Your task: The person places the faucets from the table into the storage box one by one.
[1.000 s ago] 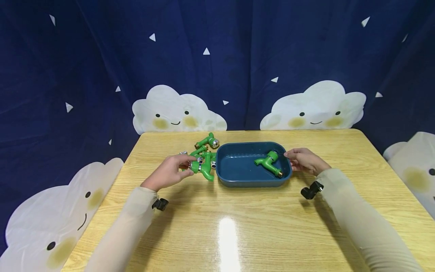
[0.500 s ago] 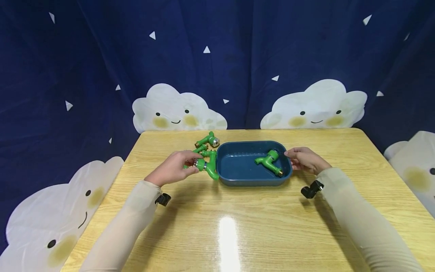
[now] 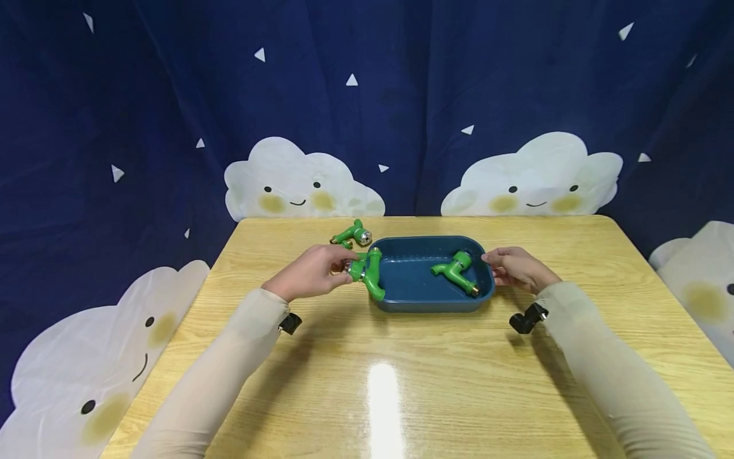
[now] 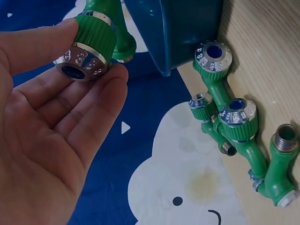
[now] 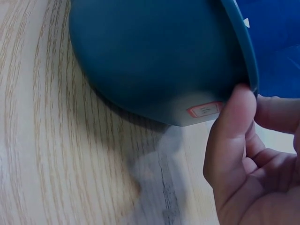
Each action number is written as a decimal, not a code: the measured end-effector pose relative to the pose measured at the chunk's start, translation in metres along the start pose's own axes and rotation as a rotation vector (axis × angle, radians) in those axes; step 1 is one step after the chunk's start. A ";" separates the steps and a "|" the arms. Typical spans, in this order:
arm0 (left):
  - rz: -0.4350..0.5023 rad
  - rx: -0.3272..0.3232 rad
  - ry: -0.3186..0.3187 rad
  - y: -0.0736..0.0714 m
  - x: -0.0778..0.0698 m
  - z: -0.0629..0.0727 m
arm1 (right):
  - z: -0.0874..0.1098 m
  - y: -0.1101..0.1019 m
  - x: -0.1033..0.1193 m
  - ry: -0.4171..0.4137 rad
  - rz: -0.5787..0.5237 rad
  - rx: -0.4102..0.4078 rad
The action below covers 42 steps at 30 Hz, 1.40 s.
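Observation:
My left hand [image 3: 309, 273] pinches a green plastic tap [image 3: 374, 280] by its ribbed, chrome-capped knob, thumb on one side and fingers on the other. The tap hangs over the left end of a dark blue oblong tub [image 3: 427, 306]. In the left wrist view the held tap [image 4: 97, 33] shows its knob end toward the camera. Another green tap [image 3: 457, 273] lies inside the tub at its right end. My right hand [image 3: 518, 268] pinches the tub's right rim between thumb and finger; the right wrist view shows the thumb on the tub's outer wall [image 5: 159, 61].
Several more green taps [image 4: 239, 124] lie on the wooden table [image 3: 447, 376] left of the tub, partly behind my left hand in the head view. A dark blue curtain [image 3: 401, 95] with clouds hangs behind. A small red-edged label [image 5: 205, 109] is on the tub's wall.
My left hand has carried the tap to the right, from beside the pile to over the tub's left rim. My right hand has kept its grip on the opposite rim.

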<state>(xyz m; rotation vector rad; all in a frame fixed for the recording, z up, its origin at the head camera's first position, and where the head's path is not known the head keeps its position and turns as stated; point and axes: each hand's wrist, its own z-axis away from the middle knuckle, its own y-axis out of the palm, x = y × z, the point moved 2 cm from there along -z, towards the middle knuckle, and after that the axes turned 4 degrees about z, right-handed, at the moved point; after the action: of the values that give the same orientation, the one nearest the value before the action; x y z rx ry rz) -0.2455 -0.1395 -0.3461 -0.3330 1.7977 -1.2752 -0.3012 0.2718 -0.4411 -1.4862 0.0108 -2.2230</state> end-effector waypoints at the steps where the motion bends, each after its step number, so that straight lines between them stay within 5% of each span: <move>1: -0.012 0.003 0.006 0.000 0.000 -0.002 | 0.000 0.000 0.000 0.001 0.003 0.001; 21: -0.066 0.146 -0.008 -0.004 -0.009 -0.037 | 0.000 0.001 0.000 0.005 0.009 0.020; 28: -0.057 0.131 0.049 0.005 -0.013 -0.061 | 0.001 -0.004 -0.001 -0.001 -0.002 0.002; 42: 0.031 0.189 -0.020 0.021 -0.015 -0.077 | -0.001 -0.001 0.000 0.003 0.010 0.005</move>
<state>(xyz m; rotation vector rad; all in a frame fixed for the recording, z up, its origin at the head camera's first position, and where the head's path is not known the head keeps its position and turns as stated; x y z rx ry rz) -0.2908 -0.0722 -0.3502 -0.2109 1.6447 -1.4022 -0.3028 0.2720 -0.4414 -1.4773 0.0137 -2.2160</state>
